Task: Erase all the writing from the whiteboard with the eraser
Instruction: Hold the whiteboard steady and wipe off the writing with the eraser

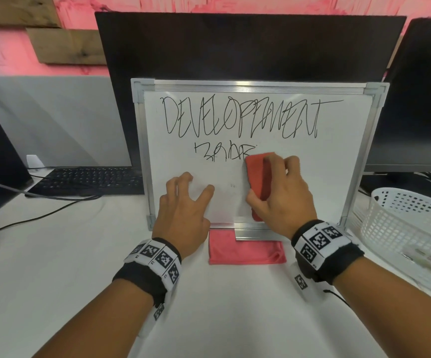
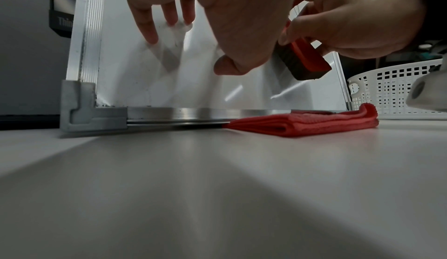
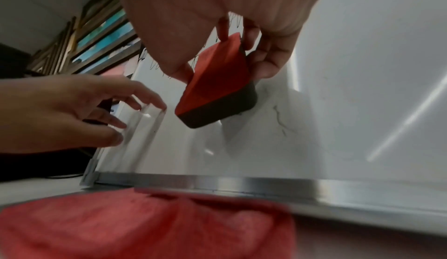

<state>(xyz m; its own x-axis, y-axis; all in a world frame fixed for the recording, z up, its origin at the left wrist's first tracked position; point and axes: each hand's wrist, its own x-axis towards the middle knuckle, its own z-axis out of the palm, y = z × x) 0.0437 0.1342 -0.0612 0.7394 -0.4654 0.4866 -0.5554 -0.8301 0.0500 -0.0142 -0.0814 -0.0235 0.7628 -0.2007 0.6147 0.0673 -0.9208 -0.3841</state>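
A metal-framed whiteboard point(image 1: 338, 151) leans upright against a dark monitor. Across its top runs black writing, "DEVELOPMENT" point(image 1: 240, 117), with a smaller scrawl point(image 1: 222, 153) beneath it. My right hand point(image 1: 281, 195) grips a red eraser point(image 1: 258, 174) with a dark felt face point(image 3: 217, 110) and holds it on the board just right of the scrawl. My left hand point(image 1: 183, 205) has its fingers spread, with the fingertips point(image 2: 151, 37) pressing the bare lower left part of the board point(image 2: 135, 75).
A folded red cloth point(image 1: 245, 250) lies on the white table under the board's bottom rail. A white perforated basket point(image 1: 400, 223) stands at the right. A black keyboard point(image 1: 90, 180) and cables lie at the left. Dark monitors stand on both sides.
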